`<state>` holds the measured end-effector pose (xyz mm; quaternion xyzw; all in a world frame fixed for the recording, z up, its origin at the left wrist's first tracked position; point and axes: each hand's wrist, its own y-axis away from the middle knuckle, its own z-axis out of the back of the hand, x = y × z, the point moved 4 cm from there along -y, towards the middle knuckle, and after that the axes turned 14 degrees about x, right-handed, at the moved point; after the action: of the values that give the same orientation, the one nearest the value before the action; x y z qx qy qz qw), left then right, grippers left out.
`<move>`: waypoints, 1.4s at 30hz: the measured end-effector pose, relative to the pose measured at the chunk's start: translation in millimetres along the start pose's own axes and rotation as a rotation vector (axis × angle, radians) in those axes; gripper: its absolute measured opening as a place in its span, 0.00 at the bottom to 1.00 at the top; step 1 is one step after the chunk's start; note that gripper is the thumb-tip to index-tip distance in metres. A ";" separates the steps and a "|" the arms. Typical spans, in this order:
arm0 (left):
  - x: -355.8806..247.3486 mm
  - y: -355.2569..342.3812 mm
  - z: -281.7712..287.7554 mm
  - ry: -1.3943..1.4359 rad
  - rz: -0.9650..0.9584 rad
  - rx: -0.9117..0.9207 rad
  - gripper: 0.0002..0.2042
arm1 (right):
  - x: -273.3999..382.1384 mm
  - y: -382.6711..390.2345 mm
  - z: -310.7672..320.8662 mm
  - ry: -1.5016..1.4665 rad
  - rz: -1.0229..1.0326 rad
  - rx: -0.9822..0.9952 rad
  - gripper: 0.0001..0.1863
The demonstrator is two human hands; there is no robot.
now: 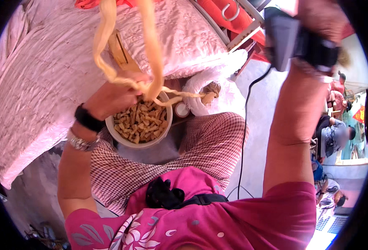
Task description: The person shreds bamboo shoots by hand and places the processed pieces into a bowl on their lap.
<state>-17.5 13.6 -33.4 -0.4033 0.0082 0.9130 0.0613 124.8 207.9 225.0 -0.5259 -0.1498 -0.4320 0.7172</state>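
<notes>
My left hand is closed around long, pale yellow strips that look like dried vegetable. They loop up past the top edge, and a thinner end trails right toward a white plastic bag with more tan pieces in it. Just below this hand, a white bucket holds many short cut pieces of similar colour. My right hand is raised at the upper right, blurred, with its fingers hidden. Strapped to that wrist is a grey and black device; a black band circles the left wrist.
A pink quilted cover spreads over the left and far side, with a tan slotted piece on it. Beside the bucket sits a small white-topped container. A black cable hangs over the grey floor. Several people sit at far right.
</notes>
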 end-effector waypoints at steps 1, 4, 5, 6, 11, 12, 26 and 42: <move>-3.1 0.4 -0.6 -0.003 -0.008 -0.043 0.12 | -7.9 4.7 -8.8 0.024 -0.043 0.032 0.27; -14.6 27.7 19.5 -0.082 0.113 -0.183 0.12 | -82.4 25.1 -54.8 -0.051 -0.179 0.166 0.28; -22.2 26.9 24.8 -0.113 0.138 -0.212 0.12 | -108.9 41.3 -67.9 -0.062 -0.265 0.217 0.29; -27.5 25.5 27.8 -0.145 0.167 -0.242 0.12 | -136.7 63.1 -81.1 -0.085 -0.364 0.261 0.29; -59.9 2.7 21.3 0.157 -0.026 -0.315 0.11 | -201.6 143.1 -135.0 -0.196 -0.737 0.413 0.41; -67.7 -2.8 15.7 0.207 -0.059 -0.318 0.11 | -194.3 147.5 -138.4 -0.192 -0.774 0.446 0.43; -8.1 -13.6 -64.2 0.627 0.271 -0.016 0.07 | -194.8 169.5 -77.4 -1.045 -0.475 -0.363 0.14; 26.7 3.1 -94.6 -0.145 0.398 0.138 0.08 | -226.8 169.7 -79.2 -0.972 -0.494 -0.477 0.15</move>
<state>33.9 7.2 -117.0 -0.3217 0.1458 0.9310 -0.0923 105.8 255.2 -64.7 -0.7595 -0.4779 -0.3175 0.3066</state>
